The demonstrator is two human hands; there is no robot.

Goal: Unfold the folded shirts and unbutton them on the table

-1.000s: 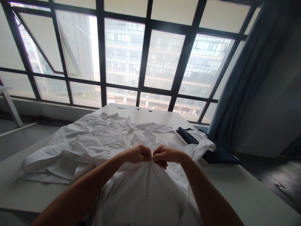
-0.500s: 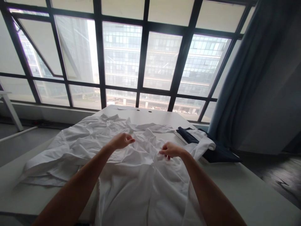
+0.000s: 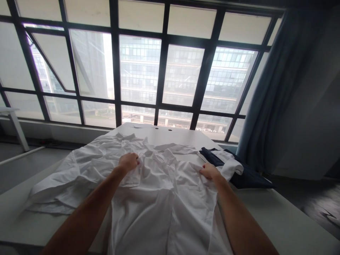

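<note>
The white shirt (image 3: 148,216) lies spread on the white surface (image 3: 268,216), its lower part closest to the viewer and its front placket running lengthwise through the middle. All positions below refer to this shirt. Right hand (image 3: 210,171): located at the shirt's right edge, fingers pinching its fabric. Left hand (image 3: 129,162): located on the left side of the shirt's upper part, fingers curled closed on a fold of its cloth. The collar area, between and slightly beyond the hands, is creased. To the left of the shirt, a crumpled white garment (image 3: 87,166) spreads across the surface. To the right, just past the right hand, a white sleeve (image 3: 230,168) lies partly over a dark folded garment (image 3: 252,180). Beyond the shirt, two round dark holes (image 3: 170,130) are set in the surface. Farther right hangs a blue-grey curtain (image 3: 268,113). Farthest from the shirt stands a black-framed window (image 3: 183,74).
</note>
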